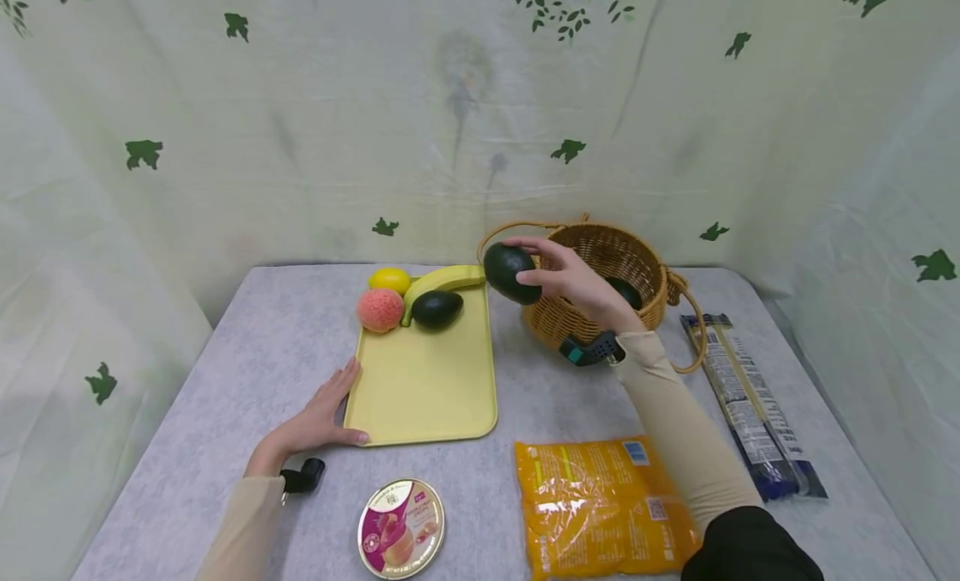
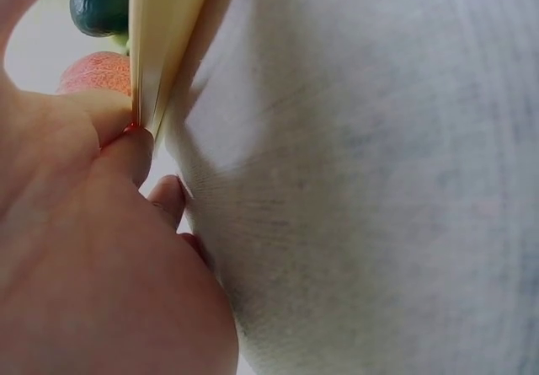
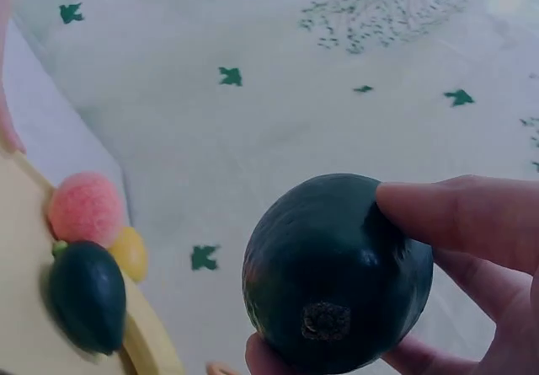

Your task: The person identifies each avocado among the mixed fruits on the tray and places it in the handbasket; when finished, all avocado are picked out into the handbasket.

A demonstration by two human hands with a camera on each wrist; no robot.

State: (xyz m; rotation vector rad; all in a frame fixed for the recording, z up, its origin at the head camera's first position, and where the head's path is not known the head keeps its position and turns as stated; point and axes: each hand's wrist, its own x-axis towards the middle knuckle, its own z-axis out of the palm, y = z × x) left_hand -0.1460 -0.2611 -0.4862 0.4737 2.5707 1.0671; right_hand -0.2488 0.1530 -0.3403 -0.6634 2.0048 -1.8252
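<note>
My right hand [image 1: 566, 277] holds a dark green avocado [image 1: 512, 273] between thumb and fingers, in the air beside the wicker basket [image 1: 558, 314]. In the right wrist view a brown stem scar shows on this avocado [image 3: 337, 265]. My left hand [image 1: 318, 418] rests along the left edge of the yellow tray [image 1: 420, 389], fingers extended, with its thumb by the near corner. At the tray's far end lie a lemon [image 1: 389, 279], a pink peach-like fruit [image 1: 380, 310], a banana [image 1: 442, 279] and another avocado [image 1: 437, 309].
A further dark green fruit [image 1: 624, 293] sits in the basket, partly hidden by my right arm. A round tin [image 1: 401, 528] and an orange bag [image 1: 600, 506] lie near me. A long dark-blue packet [image 1: 753, 406] lies at the right. Printed curtains surround the table.
</note>
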